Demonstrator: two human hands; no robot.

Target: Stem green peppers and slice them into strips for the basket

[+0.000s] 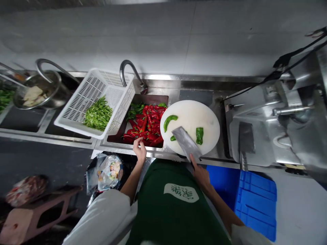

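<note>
My right hand (200, 174) grips a cleaver (187, 142), index finger stretched along it. The broad blade lies slanted over a round white cutting board (190, 110). On the board are a curved green pepper (169, 121) at the left and a short green pepper piece (199, 135) at the right. Another bit of green pepper (173, 138) shows beside the blade's edge. My left hand (139, 149) hovers at the front rim of the sink with its fingers curled in; whatever they hold is hidden. Just beyond it, red peppers (149, 122) fill the sink.
A white plastic basket (76, 102) with cut green strips (98, 114) stands left of the sink, under a curved faucet (125, 69). Below the counter is a rubbish bag (109, 172). At the right lie a second cleaver (246, 137) and a blue crate (257, 204).
</note>
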